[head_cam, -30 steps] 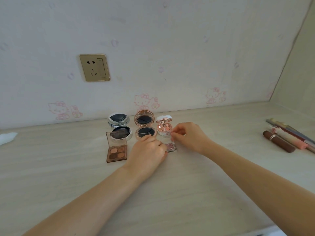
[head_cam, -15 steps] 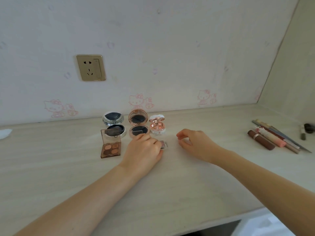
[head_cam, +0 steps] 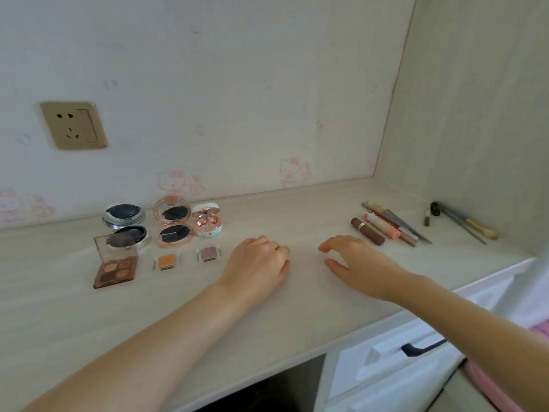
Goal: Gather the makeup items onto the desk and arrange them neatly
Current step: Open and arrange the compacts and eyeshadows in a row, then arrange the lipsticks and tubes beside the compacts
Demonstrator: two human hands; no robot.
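Open compacts (head_cam: 173, 223) & small shadow pans (head_cam: 209, 253) lined up at tabletop (head_cam: 297, 307) left-rear, lids up. Lipsticks/pencils (head_cam: 383, 227) grouped far right, near side wall. Left grip (head_cam: 258, 263) loosely curled, right grip (head_cam: 353, 260) relaxed, both w/ nothing held, between the groups.

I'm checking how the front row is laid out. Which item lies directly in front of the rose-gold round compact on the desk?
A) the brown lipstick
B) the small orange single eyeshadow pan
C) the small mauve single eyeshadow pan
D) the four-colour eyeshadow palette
B: the orange pan sits just in front of the rose-gold compact, while the mauve pan lies further right and the four-colour palette further left.
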